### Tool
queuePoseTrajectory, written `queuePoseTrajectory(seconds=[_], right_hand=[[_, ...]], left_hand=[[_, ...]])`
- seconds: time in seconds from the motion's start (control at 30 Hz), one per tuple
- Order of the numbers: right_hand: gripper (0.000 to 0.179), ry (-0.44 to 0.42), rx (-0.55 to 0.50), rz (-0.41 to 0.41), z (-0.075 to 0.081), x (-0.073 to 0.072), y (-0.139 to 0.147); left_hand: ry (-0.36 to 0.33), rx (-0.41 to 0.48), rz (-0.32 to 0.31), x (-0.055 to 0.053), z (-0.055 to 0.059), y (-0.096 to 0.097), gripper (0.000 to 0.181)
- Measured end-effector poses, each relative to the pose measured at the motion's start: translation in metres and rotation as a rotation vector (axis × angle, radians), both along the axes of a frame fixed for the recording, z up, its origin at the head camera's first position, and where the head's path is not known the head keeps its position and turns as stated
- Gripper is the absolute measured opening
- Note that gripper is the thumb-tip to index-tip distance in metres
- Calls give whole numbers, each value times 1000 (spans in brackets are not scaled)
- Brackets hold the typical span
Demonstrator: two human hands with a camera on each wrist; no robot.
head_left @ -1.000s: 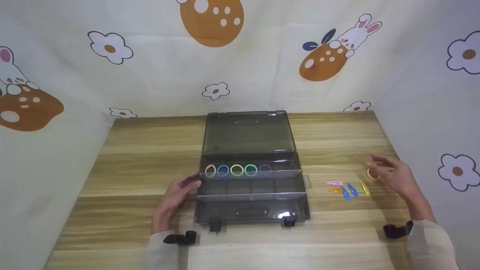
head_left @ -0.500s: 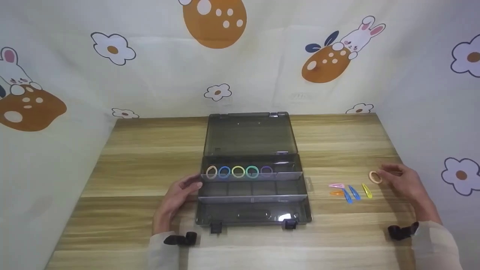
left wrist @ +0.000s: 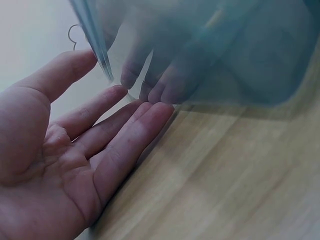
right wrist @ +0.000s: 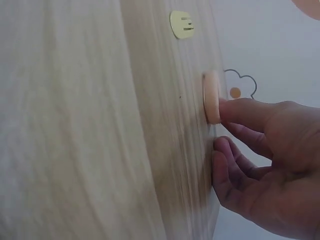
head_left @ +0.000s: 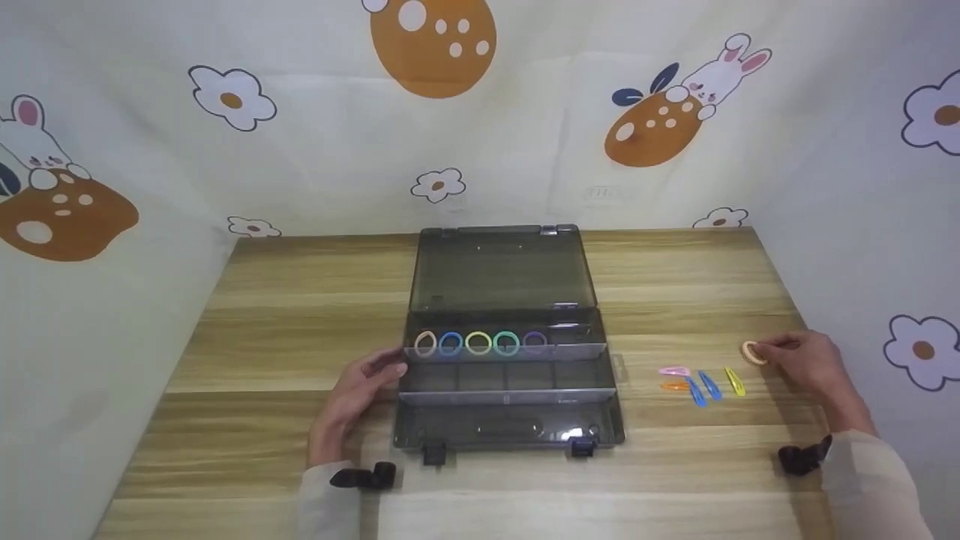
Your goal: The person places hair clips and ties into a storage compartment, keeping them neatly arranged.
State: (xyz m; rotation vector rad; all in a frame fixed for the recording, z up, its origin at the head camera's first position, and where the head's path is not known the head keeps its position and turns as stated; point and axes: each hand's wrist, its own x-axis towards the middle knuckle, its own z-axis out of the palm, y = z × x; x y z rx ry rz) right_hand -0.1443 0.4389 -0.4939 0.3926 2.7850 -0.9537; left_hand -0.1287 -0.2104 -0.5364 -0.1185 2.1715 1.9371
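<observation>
At the right of the table, my right hand (head_left: 810,364) pinches a peach hair tie (head_left: 752,352) between thumb and forefinger. In the right wrist view the hair tie (right wrist: 212,98) shows edge-on at the thumb tip, and the other fingers curl below it. My left hand (head_left: 361,390) rests against the left side of a dark see-through organizer box (head_left: 510,424). In the left wrist view its nearly straight fingers (left wrist: 135,125) touch the box wall, with the thumb at the edge. Peach, blue, yellow, green and purple hair ties (head_left: 478,343) stand in a row in the box's back section.
Several snap hair clips lie between box and right hand: a pink clip (head_left: 674,371), an orange clip (head_left: 673,386), blue clips (head_left: 709,385) and a yellow clip (head_left: 735,382). The box lid (head_left: 504,270) lies folded back toward the printed curtain (head_left: 517,135).
My right hand has drawn a little right and down, and its fingertips have closed on the peach hair tie, which now tilts up. The left hand has stayed at the box.
</observation>
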Motion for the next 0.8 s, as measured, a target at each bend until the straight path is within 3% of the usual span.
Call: queuePoseTrajectory(seconds=[0.27, 0.53, 0.8], right_hand=[[63, 73, -15, -39, 3, 2, -15], [64, 111, -54, -32, 26, -3, -47], [28, 389, -77, 108, 47, -10, -97]], left_hand=[[-17, 4, -1, 0, 2, 1, 49], [-10, 12, 1, -1, 2, 1, 50], [-17, 29, -7, 1, 1, 1, 51]])
